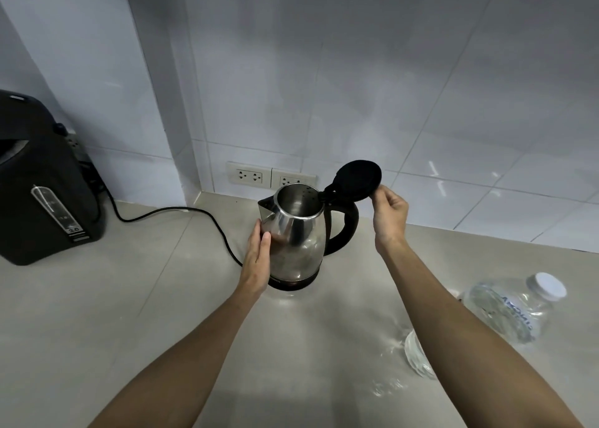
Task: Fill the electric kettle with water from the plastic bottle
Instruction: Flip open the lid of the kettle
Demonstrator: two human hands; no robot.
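1. Plastic bottle (505, 311): lies on its side on the table (97, 314), white cap fitted, nearer than the right hand and to its right.
2. Left hand (257, 259): fingers extended, palm flat against the steel wall of the electric kettle (296, 233).
3. Electric kettle: stands upright on its base between the hands.
4. Right hand (389, 215): fingertips pinched on the edge of the raised black lid (355, 181); kettle mouth open.
5. Black dispenser (42, 181): far left of the left hand.
6. Wall sockets (270, 176): beyond the kettle.
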